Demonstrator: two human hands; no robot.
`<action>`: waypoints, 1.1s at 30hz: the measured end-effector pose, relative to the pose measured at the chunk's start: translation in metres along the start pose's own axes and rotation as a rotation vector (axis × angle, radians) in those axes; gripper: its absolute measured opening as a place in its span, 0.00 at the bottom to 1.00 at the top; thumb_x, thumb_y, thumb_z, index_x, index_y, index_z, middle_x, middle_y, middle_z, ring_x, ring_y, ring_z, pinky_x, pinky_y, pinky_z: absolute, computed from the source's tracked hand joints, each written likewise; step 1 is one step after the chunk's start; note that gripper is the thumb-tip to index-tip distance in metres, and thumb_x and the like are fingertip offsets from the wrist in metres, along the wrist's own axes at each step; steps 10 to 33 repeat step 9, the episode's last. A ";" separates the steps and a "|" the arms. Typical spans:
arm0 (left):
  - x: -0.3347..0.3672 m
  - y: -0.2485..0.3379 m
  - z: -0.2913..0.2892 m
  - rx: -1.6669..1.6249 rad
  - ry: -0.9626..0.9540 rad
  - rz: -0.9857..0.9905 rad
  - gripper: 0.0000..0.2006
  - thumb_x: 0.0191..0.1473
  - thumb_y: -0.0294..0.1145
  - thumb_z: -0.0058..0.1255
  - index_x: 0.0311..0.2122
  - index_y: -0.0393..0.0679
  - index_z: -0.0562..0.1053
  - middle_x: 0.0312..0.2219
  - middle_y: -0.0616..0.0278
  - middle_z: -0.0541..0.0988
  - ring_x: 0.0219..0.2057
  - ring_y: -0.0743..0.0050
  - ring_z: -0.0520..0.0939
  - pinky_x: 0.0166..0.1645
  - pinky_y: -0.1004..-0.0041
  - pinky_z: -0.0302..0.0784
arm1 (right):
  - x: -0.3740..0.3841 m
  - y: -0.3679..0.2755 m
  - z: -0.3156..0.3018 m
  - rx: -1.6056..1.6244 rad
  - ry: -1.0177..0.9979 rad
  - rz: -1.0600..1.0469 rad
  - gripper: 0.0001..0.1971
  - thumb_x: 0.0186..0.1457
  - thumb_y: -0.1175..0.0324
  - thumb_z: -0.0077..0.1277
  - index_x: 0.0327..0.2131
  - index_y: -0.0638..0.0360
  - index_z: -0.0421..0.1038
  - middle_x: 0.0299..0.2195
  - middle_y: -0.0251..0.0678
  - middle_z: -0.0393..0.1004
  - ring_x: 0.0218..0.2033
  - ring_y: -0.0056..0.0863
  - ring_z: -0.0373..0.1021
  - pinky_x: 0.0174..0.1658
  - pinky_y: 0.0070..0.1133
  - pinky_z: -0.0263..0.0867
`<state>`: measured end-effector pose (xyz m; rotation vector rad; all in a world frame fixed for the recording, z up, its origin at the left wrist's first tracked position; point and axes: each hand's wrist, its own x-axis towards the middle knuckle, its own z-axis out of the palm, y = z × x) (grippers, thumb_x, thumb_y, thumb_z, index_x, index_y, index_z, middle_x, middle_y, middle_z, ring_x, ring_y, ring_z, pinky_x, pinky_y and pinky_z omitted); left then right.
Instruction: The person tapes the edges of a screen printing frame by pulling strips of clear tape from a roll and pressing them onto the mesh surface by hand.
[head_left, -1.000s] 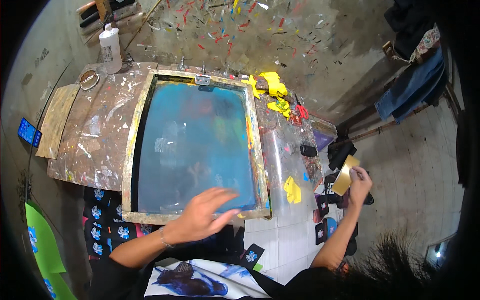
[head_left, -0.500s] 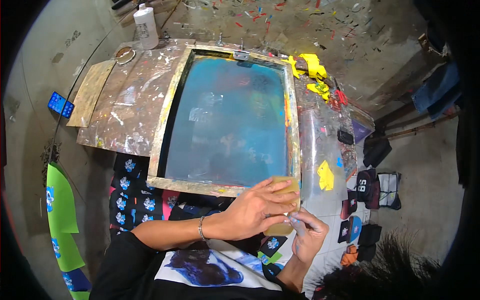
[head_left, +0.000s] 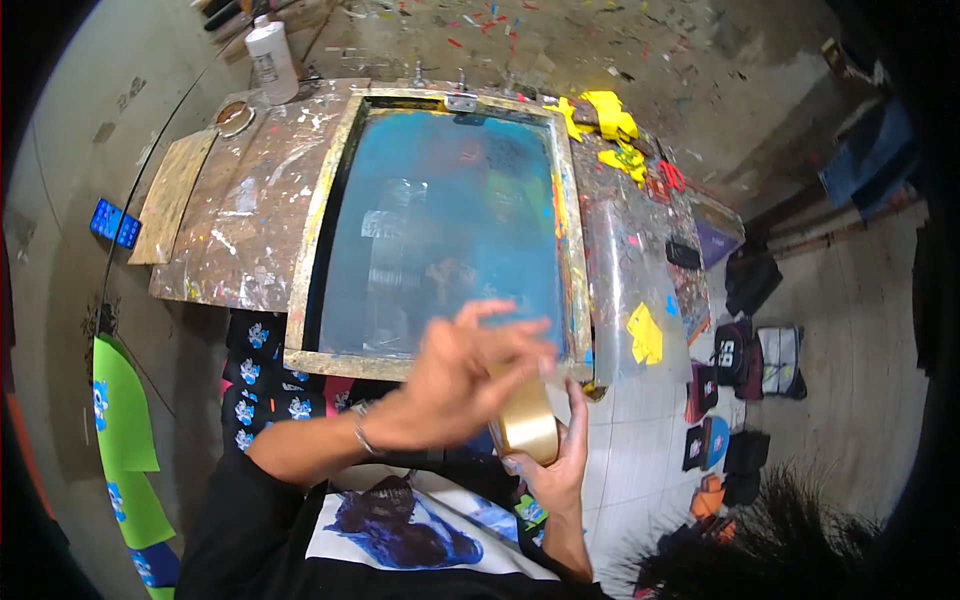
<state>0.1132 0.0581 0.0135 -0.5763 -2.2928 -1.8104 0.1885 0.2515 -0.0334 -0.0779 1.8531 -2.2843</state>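
Note:
A roll of brownish-yellow packing tape [head_left: 527, 425] is held in my right hand [head_left: 560, 465], its shiny outer face showing and my fingers wrapped round it. My left hand [head_left: 470, 370], smeared by motion, hovers over the upper left of the roll; its thumb and forefinger come close to the roll's top edge. Whether those fingers hold a tape end is unclear. Just beyond both hands lies a screen-printing frame [head_left: 300, 270], a wooden rim round a blue-grey mesh [head_left: 450, 220] with strips of clear tape on it.
The frame rests on a paint-stained board [head_left: 250, 200], clamped by a metal hinge [head_left: 461, 103]. Around it are a white bottle [head_left: 272, 62], a tape ring [head_left: 235, 119], yellow scraps [head_left: 608, 115], red scissors [head_left: 671, 176] and a clear sheet [head_left: 625, 290]. Printed black pieces [head_left: 245, 410] lie below left.
My left hand has come off the tape roll and moved up and left. My right hand, earlier pinching at the roll's edge, now grips the roll, which has turned. The view has shifted slightly.

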 end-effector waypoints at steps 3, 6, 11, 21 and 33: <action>0.041 0.021 -0.054 -0.293 0.223 -0.265 0.06 0.56 0.27 0.59 0.36 0.36 0.82 0.33 0.60 0.86 0.36 0.81 0.83 0.44 0.78 0.78 | -0.012 -0.006 -0.011 -0.180 -0.125 0.202 0.48 0.47 0.76 0.67 0.67 0.65 0.45 0.45 0.44 0.75 0.44 0.26 0.73 0.48 0.24 0.69; 0.053 0.017 -0.086 -0.236 0.243 -0.183 0.08 0.59 0.25 0.56 0.38 0.31 0.81 0.35 0.56 0.85 0.37 0.79 0.83 0.47 0.77 0.78 | -0.014 0.002 -0.023 -0.098 -0.178 0.235 0.43 0.51 0.75 0.64 0.66 0.63 0.48 0.44 0.43 0.75 0.42 0.25 0.74 0.46 0.23 0.69; 0.034 0.013 -0.093 -0.251 0.202 -0.276 0.08 0.59 0.25 0.55 0.40 0.32 0.81 0.36 0.51 0.85 0.41 0.64 0.85 0.55 0.68 0.77 | -0.007 0.007 -0.033 -0.036 -0.363 0.465 0.39 0.56 0.73 0.61 0.67 0.57 0.49 0.46 0.46 0.75 0.40 0.26 0.75 0.48 0.25 0.72; 0.034 0.013 -0.093 -0.251 0.202 -0.276 0.08 0.59 0.25 0.55 0.40 0.32 0.81 0.36 0.51 0.85 0.41 0.64 0.85 0.55 0.68 0.77 | -0.007 0.007 -0.033 -0.036 -0.363 0.465 0.39 0.56 0.73 0.61 0.67 0.57 0.49 0.46 0.46 0.75 0.40 0.26 0.75 0.48 0.25 0.72; 0.034 0.013 -0.093 -0.251 0.202 -0.276 0.08 0.59 0.25 0.55 0.40 0.32 0.81 0.36 0.51 0.85 0.41 0.64 0.85 0.55 0.68 0.77 | -0.007 0.007 -0.033 -0.036 -0.363 0.465 0.39 0.56 0.73 0.61 0.67 0.57 0.49 0.46 0.46 0.75 0.40 0.26 0.75 0.48 0.25 0.72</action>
